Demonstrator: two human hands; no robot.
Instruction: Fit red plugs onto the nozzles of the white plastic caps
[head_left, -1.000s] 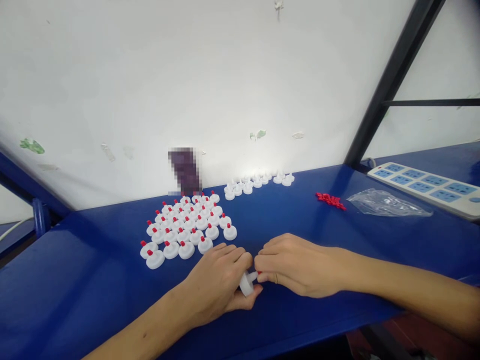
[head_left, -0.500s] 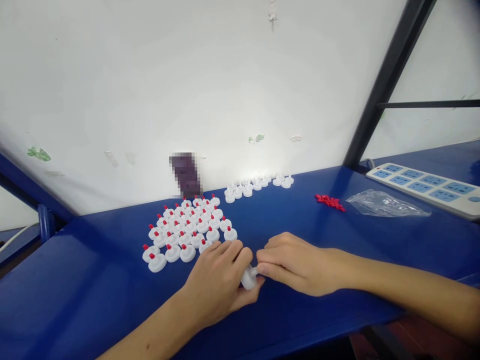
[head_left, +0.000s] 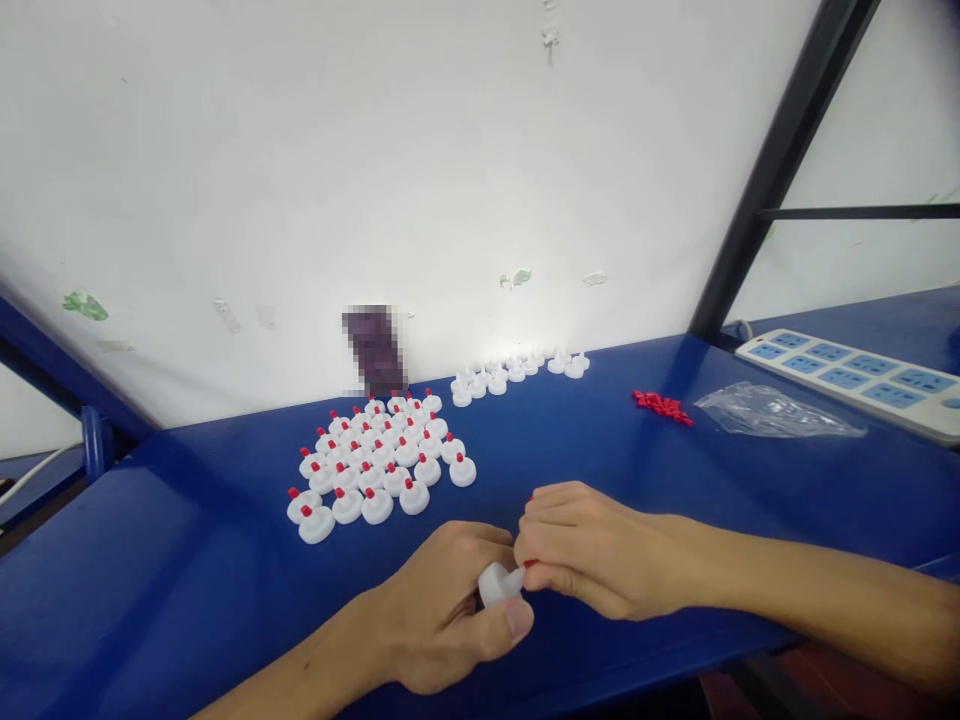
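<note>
My left hand [head_left: 439,605] is closed around a white nozzle cap [head_left: 493,585], its narrow spout pointing right. With thumb and fingers, my right hand [head_left: 589,545] pinches a small red tip [head_left: 529,565] at the spout's end. Most of that tip is hidden by the fingers. Behind my left hand stand several white caps with red tips [head_left: 376,505], close together in a cluster. Farther back by the wall is a row of white caps without red on them [head_left: 497,381].
A small pile of red tips [head_left: 661,407] lies right of centre on the blue table [head_left: 225,610], beside a clear plastic bag [head_left: 772,412]. A white power strip [head_left: 847,380] with blue sockets is at the right. A blurred dark object [head_left: 376,350] leans against the wall.
Both hands have come slightly lower and nearer. My left hand has turned, bringing its thumb and the cap more into view. Red now shows at the spout's end, between my right fingers.
</note>
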